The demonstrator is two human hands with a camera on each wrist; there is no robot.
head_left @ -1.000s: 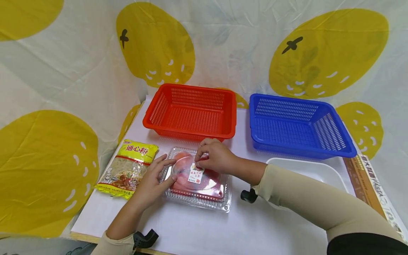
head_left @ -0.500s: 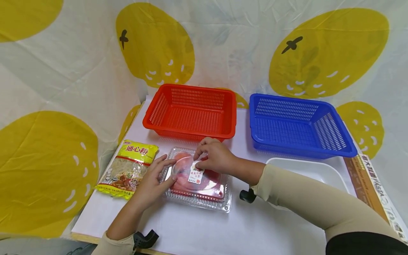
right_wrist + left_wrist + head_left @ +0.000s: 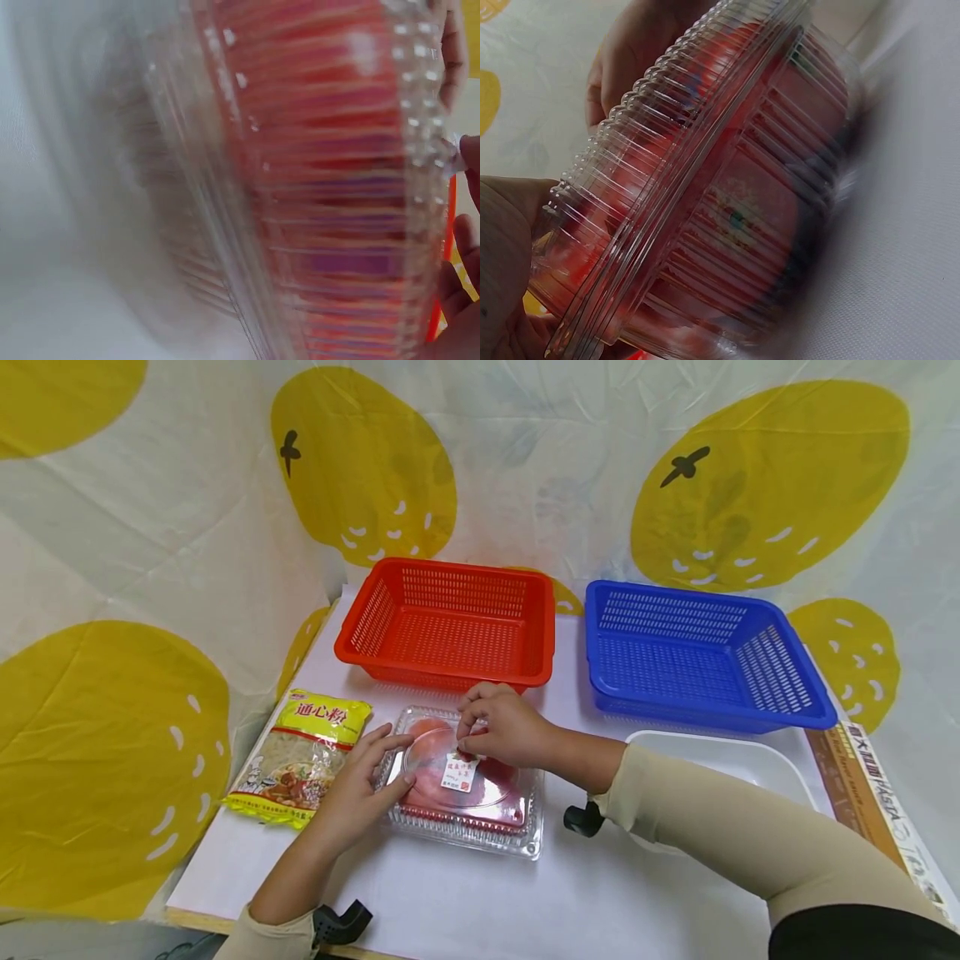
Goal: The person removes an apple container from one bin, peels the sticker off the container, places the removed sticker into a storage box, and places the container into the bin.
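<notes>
A clear plastic clamshell box (image 3: 487, 835) with red, rounded contents sits closed at the front middle of the table. On its lid is a small white sticker label (image 3: 457, 772) with red print. My right hand (image 3: 513, 727) pinches the upper edge of this label between thumb and forefinger, and a whitish scrap shows at the fingertips in the right wrist view. At the left side of the lid rests my left hand (image 3: 358, 802), fingers extended and loosely spread. The ribbed box wall (image 3: 727, 187) fills most of the left wrist view.
Left of the box lies a yellow bag of macaroni (image 3: 300, 756). Behind stand a red basket (image 3: 442, 675) and a blue basket (image 3: 697, 717). A white tray (image 3: 712, 739) is partly under the right forearm. Long flat printed packaging (image 3: 855, 785) lines the right table edge.
The right fingertips have shifted slightly at the label's top edge, and its upper part looks more bent. The left hand and the box have stayed put.
</notes>
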